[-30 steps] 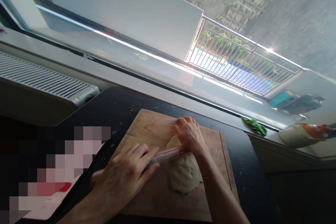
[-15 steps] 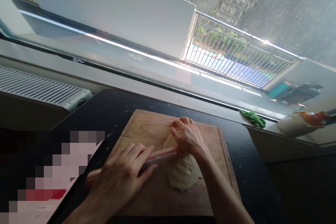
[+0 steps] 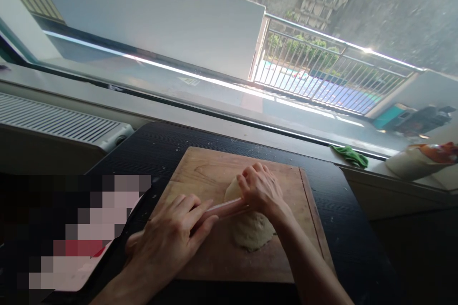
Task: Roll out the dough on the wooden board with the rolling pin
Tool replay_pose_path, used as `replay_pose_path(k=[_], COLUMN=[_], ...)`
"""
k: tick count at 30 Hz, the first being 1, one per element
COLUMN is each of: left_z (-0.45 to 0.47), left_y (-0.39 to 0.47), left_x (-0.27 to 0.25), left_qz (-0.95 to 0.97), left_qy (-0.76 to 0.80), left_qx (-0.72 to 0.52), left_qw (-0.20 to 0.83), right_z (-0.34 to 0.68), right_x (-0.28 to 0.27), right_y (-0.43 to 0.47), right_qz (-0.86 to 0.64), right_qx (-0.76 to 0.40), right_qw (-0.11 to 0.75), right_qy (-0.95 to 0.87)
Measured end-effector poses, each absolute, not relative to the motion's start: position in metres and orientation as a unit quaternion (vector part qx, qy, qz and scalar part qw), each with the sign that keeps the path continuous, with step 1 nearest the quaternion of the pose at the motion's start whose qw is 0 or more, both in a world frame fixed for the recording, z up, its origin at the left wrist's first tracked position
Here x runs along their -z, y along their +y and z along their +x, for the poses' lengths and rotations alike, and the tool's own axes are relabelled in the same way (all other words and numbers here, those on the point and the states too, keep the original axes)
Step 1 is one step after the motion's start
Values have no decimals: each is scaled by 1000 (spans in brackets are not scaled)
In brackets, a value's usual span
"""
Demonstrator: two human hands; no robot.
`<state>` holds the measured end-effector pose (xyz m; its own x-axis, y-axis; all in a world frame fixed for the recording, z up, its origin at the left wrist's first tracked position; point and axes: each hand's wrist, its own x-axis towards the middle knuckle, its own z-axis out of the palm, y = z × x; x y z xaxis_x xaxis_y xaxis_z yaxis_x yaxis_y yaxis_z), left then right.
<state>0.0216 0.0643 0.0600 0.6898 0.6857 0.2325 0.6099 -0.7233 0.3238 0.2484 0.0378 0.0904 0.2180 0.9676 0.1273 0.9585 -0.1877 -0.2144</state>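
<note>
A wooden rolling pin (image 3: 226,208) lies slantwise across a flattened piece of pale dough (image 3: 252,234). My left hand (image 3: 173,226) is closed round its near-left part, thumb along the lower side, with the handle end sticking out past the wrist. My right hand (image 3: 260,189) curls over its far end, hiding that end and some of the dough. The dough shows on both sides of the pin, a larger lobe nearer me and a smaller one beyond. Under it all is a wooden cutting board (image 3: 205,167).
The board rests on a black table (image 3: 153,145) dusted with white specks. Behind stands a window sill with a green cloth (image 3: 350,156) and a pale container (image 3: 408,164). A white radiator (image 3: 64,121) is at left. A blurred-out pinkish item (image 3: 86,267) lies at lower left.
The rolling pin has turned: its red stripe, visible earlier between my hands, no longer shows. Both hands keep their grip. The whole view has shifted slightly.
</note>
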Motion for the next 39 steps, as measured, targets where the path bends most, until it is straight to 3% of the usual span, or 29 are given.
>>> replay_pose_path(k=[5, 14, 22, 26, 29, 39], left_z=[30, 12, 23, 26, 36, 76], left_y=[65, 51, 69, 60, 58, 78], left_x=[-71, -52, -61, -61, -65, -93], left_qz=[917, 915, 918, 924, 933, 932], left_qy=[351, 338, 339, 338, 338, 328], left_qx=[-145, -173, -133, -128, -87, 21], left_qw=[119, 136, 160, 120, 88, 151], right_z=[255, 251, 248, 248, 251, 250], right_x=[-89, -79, -87, -85, -81, -80], right_y=[84, 21, 96, 80, 50, 40], right_qz=[-777, -784, -775, -768, -780, -796], right_qx=[-6, -3, 44, 37, -1, -16], right_qw=[124, 151, 136, 151, 167, 170], right_qy=[-617, -603, -616, -622, -603, -580])
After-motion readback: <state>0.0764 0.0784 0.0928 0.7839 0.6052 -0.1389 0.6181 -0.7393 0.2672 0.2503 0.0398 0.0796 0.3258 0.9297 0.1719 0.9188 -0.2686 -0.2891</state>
